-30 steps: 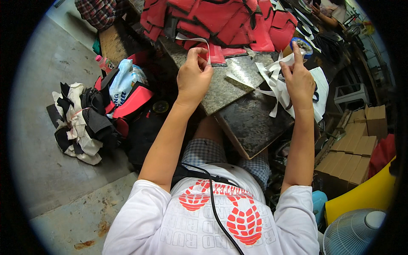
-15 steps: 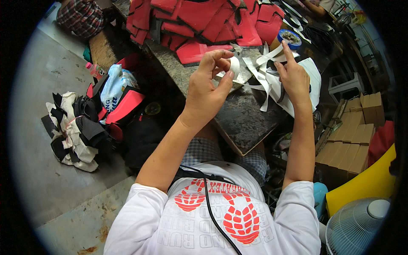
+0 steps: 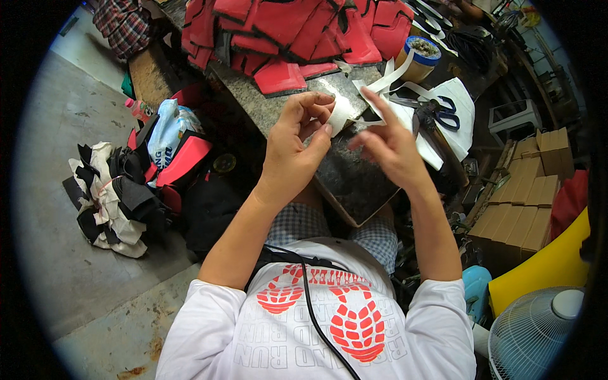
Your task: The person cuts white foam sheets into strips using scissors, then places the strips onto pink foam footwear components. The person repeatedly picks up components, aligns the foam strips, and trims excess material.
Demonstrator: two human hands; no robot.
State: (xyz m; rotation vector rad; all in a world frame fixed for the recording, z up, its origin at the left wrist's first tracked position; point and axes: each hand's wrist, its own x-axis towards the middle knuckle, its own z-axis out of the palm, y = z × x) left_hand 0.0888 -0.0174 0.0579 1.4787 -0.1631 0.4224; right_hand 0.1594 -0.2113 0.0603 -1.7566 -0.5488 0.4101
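My left hand (image 3: 296, 136) is closed, its thumb and fingertips pinching a curled white strip (image 3: 341, 116) over the corner of the dark worktable (image 3: 354, 177). To its right, my right hand (image 3: 394, 149) is raised with the fingers apart and the index finger stretched out, slightly blurred. A thin end of white strip reaches toward the right fingers; whether they touch it I cannot tell. Behind that hand lie more white strips (image 3: 385, 82), scissors with dark blue handles (image 3: 448, 115) and what looks like a hammer (image 3: 428, 116).
Red cut pieces (image 3: 285, 31) with black edges are heaped at the table's far side. A blue-rimmed jar (image 3: 423, 58) stands right of them. Scraps (image 3: 114, 196) lie on the floor at left; cardboard boxes (image 3: 516, 202) and a fan (image 3: 538, 329) are at right.
My right hand has come left and down from the loose strips toward my left hand, uncovering the scissors. My left hand has shifted slightly left and down, still holding the white strip.
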